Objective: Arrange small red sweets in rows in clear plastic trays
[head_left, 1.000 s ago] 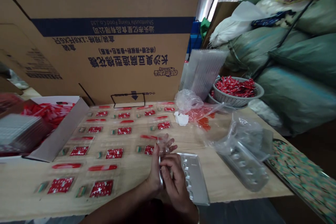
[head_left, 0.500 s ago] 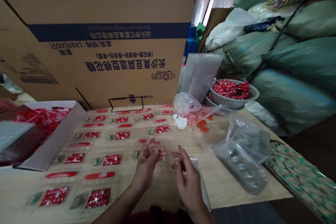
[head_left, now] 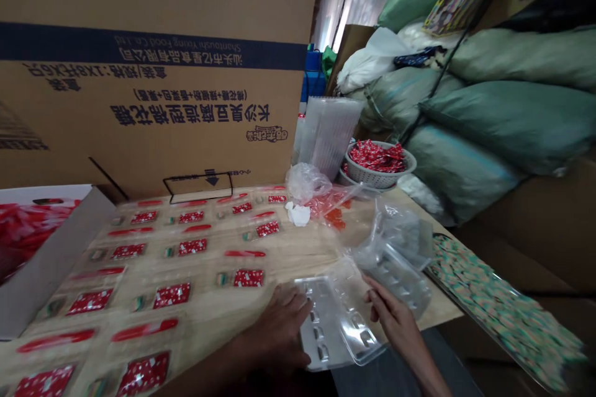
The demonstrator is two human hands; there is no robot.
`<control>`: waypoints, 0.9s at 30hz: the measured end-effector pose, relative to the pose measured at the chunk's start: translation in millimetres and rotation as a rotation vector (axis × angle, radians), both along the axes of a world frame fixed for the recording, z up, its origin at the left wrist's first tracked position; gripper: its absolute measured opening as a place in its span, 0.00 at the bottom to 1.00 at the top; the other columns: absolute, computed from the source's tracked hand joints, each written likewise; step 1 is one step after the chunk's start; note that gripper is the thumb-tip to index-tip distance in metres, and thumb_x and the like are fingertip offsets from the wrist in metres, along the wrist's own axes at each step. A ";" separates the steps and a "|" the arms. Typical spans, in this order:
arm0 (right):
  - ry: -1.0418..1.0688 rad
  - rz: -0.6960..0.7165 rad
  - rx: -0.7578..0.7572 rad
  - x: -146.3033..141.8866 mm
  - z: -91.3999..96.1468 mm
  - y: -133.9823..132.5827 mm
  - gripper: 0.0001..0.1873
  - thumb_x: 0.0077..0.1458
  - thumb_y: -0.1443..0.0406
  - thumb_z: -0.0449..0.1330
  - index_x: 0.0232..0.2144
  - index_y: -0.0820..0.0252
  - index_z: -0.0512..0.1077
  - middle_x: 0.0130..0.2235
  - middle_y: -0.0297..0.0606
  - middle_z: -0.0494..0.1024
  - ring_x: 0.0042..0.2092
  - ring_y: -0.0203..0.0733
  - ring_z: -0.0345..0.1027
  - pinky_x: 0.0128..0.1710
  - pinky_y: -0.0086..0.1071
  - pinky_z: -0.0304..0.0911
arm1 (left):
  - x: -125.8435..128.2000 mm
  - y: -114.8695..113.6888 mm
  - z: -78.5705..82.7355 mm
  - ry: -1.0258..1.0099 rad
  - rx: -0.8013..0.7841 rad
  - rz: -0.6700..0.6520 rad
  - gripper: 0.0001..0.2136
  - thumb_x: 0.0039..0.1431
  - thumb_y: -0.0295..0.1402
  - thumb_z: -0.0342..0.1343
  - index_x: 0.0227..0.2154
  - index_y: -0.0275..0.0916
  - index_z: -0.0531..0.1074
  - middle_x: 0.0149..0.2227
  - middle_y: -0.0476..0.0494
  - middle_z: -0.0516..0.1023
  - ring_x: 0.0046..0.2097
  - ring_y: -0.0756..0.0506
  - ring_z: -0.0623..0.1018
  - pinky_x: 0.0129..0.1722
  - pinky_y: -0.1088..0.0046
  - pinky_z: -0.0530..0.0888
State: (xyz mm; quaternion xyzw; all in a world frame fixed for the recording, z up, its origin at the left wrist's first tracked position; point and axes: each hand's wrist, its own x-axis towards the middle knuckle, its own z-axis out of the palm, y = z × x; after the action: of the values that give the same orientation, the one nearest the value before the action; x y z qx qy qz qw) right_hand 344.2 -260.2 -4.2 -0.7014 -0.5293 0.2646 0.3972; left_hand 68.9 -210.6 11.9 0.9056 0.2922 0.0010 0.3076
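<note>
Near the table's front edge, my left hand (head_left: pixel 284 322) is closed at the left edge of a clear plastic tray (head_left: pixel 319 298) with moulded pockets. My right hand (head_left: pixel 391 307) pinches the right edge of a second clear plastic tray (head_left: pixel 351 288), which is tilted and partly overlaps the first. To the left of my hands lie several filled clear trays. The nearest one holds a red stick-like piece (head_left: pixel 244 254), a red patterned sachet (head_left: pixel 248 278) and a small green-and-white item (head_left: pixel 221 279).
A large cardboard box (head_left: pixel 186 152) stands behind the trays. On the left is a white box (head_left: pixel 60 254) of red pieces. Bagged clear trays (head_left: pixel 400 279), a grey basket (head_left: pixel 379 173) of red sachets and a long tray of green-and-pink pieces (head_left: pixel 503 304) are on the right.
Earlier my hands were apart above the table by the last filled tray. Now they have moved right and hold two clear trays. The view has swung right.
</note>
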 end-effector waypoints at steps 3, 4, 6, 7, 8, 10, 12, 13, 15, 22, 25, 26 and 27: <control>-0.163 0.038 -0.111 26.8 -17.1 -15.2 0.28 0.56 0.56 0.45 0.49 0.68 0.69 0.29 0.41 0.75 0.26 0.41 0.69 0.27 0.33 0.65 | 2.8 -6.3 8.5 0.030 0.053 0.007 0.34 0.44 0.50 0.57 0.53 0.37 0.63 0.50 0.34 0.70 0.53 0.34 0.67 0.56 0.51 0.56; -0.243 0.059 -0.142 30.0 -21.5 -17.9 0.26 0.55 0.57 0.44 0.47 0.67 0.70 0.31 0.43 0.76 0.29 0.43 0.70 0.30 0.35 0.66 | 1.5 -8.4 11.4 0.039 0.045 -0.001 0.29 0.45 0.50 0.57 0.48 0.38 0.67 0.46 0.37 0.73 0.49 0.36 0.70 0.53 0.55 0.60; -0.395 0.111 -0.170 27.6 -26.7 -17.0 0.23 0.56 0.60 0.44 0.44 0.63 0.73 0.36 0.45 0.77 0.36 0.46 0.72 0.36 0.36 0.66 | -3.1 -12.3 12.9 0.043 0.033 -0.024 0.20 0.47 0.48 0.57 0.38 0.40 0.71 0.41 0.41 0.74 0.45 0.39 0.72 0.48 0.60 0.65; -0.464 0.141 -0.160 22.5 -27.4 -13.1 0.22 0.56 0.62 0.43 0.43 0.62 0.73 0.36 0.45 0.77 0.37 0.46 0.71 0.37 0.36 0.65 | -6.0 -14.1 10.7 0.027 0.053 -0.030 0.18 0.47 0.48 0.57 0.35 0.40 0.72 0.43 0.41 0.73 0.46 0.39 0.71 0.48 0.61 0.65; -0.531 0.173 -0.134 15.3 -26.8 -6.9 0.21 0.57 0.64 0.43 0.43 0.61 0.73 0.36 0.45 0.76 0.37 0.46 0.71 0.37 0.36 0.65 | -9.3 -15.9 6.6 0.004 0.094 -0.033 0.17 0.47 0.48 0.57 0.34 0.40 0.72 0.47 0.40 0.72 0.49 0.38 0.69 0.50 0.59 0.64; -0.669 0.238 -0.036 -3.2 -23.2 11.1 0.19 0.58 0.67 0.43 0.42 0.60 0.73 0.34 0.44 0.75 0.36 0.45 0.70 0.36 0.35 0.65 | -17.3 -20.0 -5.2 -0.042 0.193 -0.025 0.16 0.48 0.46 0.57 0.35 0.39 0.72 0.54 0.38 0.66 0.54 0.35 0.65 0.53 0.55 0.60; -0.778 0.301 0.093 -23.7 -19.0 33.9 0.17 0.57 0.71 0.46 0.41 0.61 0.73 0.35 0.45 0.74 0.37 0.45 0.69 0.38 0.36 0.65 | -27.8 -24.9 -17.3 -0.077 0.243 0.001 0.13 0.51 0.42 0.56 0.35 0.39 0.71 0.55 0.37 0.65 0.55 0.36 0.65 0.54 0.56 0.61; -0.809 0.332 0.153 -33.6 -17.7 45.8 0.16 0.56 0.72 0.47 0.40 0.61 0.73 0.36 0.46 0.74 0.40 0.46 0.68 0.40 0.37 0.64 | -34.2 -27.9 -21.8 -0.093 0.244 0.026 0.11 0.52 0.40 0.55 0.36 0.40 0.71 0.53 0.38 0.67 0.54 0.38 0.66 0.53 0.59 0.63; -0.826 0.416 0.263 -51.5 -17.5 68.3 0.15 0.54 0.74 0.50 0.40 0.61 0.73 0.44 0.47 0.72 0.47 0.48 0.64 0.46 0.39 0.62 | -48.8 -34.7 -26.7 -0.142 0.230 0.086 0.09 0.53 0.37 0.55 0.37 0.41 0.71 0.52 0.41 0.69 0.51 0.41 0.69 0.50 0.63 0.66; -0.794 0.609 0.314 -65.8 -29.5 91.5 0.17 0.53 0.79 0.47 0.39 0.62 0.71 0.40 0.44 0.75 0.43 0.44 0.68 0.44 0.37 0.63 | -96.2 -68.7 -32.0 -0.235 0.192 0.301 0.23 0.54 0.31 0.53 0.53 0.45 0.59 0.54 0.41 0.68 0.53 0.41 0.69 0.52 0.62 0.68; -0.791 0.591 0.316 -47.7 -30.9 82.6 0.20 0.49 0.81 0.46 0.39 0.63 0.70 0.38 0.44 0.75 0.41 0.45 0.68 0.42 0.37 0.64 | -101.9 -81.4 -32.2 -0.219 0.170 0.400 0.29 0.52 0.29 0.54 0.57 0.49 0.53 0.55 0.41 0.66 0.54 0.40 0.68 0.52 0.62 0.69; -0.790 0.588 0.316 -42.7 -28.7 81.3 0.20 0.49 0.81 0.46 0.39 0.63 0.70 0.38 0.44 0.75 0.41 0.45 0.68 0.43 0.38 0.63 | -101.6 -83.9 -30.6 -0.210 0.174 0.413 0.29 0.52 0.29 0.54 0.56 0.50 0.53 0.55 0.41 0.66 0.54 0.40 0.68 0.52 0.61 0.69; -0.788 0.588 0.313 -40.0 -24.7 80.7 0.20 0.48 0.82 0.46 0.38 0.63 0.70 0.37 0.44 0.75 0.41 0.45 0.67 0.43 0.38 0.63 | -100.7 -85.4 -28.2 -0.202 0.180 0.416 0.28 0.52 0.29 0.54 0.55 0.50 0.55 0.55 0.41 0.66 0.54 0.40 0.68 0.52 0.61 0.69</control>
State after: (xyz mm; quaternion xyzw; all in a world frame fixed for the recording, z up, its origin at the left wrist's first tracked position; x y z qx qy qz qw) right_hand 304.2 -179.5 -28.9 -0.5015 -0.8469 -0.0017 0.1765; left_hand -31.8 -296.0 -16.3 0.8451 0.4387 0.1806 0.2465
